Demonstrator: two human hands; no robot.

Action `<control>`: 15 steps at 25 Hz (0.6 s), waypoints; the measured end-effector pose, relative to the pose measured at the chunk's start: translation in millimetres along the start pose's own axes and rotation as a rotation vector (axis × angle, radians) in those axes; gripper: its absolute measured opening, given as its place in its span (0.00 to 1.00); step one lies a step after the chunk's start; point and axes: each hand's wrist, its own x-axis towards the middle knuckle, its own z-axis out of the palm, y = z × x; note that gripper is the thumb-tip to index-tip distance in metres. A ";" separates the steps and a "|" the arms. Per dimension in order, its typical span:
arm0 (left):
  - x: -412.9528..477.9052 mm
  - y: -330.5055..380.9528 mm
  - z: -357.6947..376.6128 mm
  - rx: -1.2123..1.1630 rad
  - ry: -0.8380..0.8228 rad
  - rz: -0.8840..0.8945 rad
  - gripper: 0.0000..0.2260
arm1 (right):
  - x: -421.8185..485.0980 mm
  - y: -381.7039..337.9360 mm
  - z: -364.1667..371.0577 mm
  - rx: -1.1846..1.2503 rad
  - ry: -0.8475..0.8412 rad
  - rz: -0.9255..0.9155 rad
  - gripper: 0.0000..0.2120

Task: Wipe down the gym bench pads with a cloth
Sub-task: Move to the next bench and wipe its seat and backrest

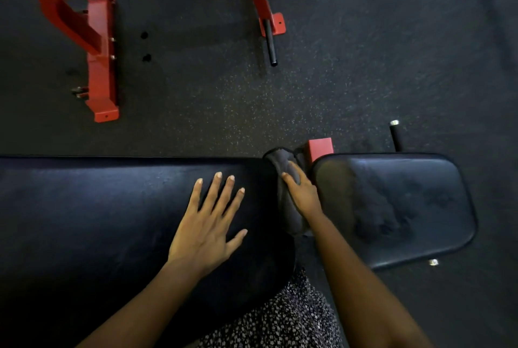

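Long pad (98, 207): black upholstery, lying flat. It runs from the left edge of view to a rounded end near the centre, and its surface has a faint dull sheen.

Seat pad (406, 207): black, shorter, with rounded corners and a piped edge. It sits just beside the long pad's end, with a narrow gap between them. Blotchy, streaked marks cross the middle of its top.

Cloth (291, 221): dark grey, soft, bunched into a long fold. It lies along the gap between the two pads, against the long pad's rounded end, and its far end sticks out past the pads' far edge. The right hand (301, 193) grips it from above.
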 end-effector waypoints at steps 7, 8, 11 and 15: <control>4.8 -0.1 -4.1 0.048 -0.088 -0.018 0.32 | -87.1 38.0 -0.7 -0.012 0.044 0.108 0.25; 4.2 0.7 -5.5 0.058 -0.089 -0.015 0.32 | -103.0 38.0 -5.6 -0.033 0.063 0.118 0.25; 2.1 0.7 -14.4 0.044 -0.108 0.006 0.32 | -147.3 26.1 -19.6 -0.151 0.139 0.100 0.23; -17.8 -4.6 -29.1 -0.155 -0.117 0.087 0.27 | -217.7 12.9 -36.8 -0.292 0.189 -0.014 0.23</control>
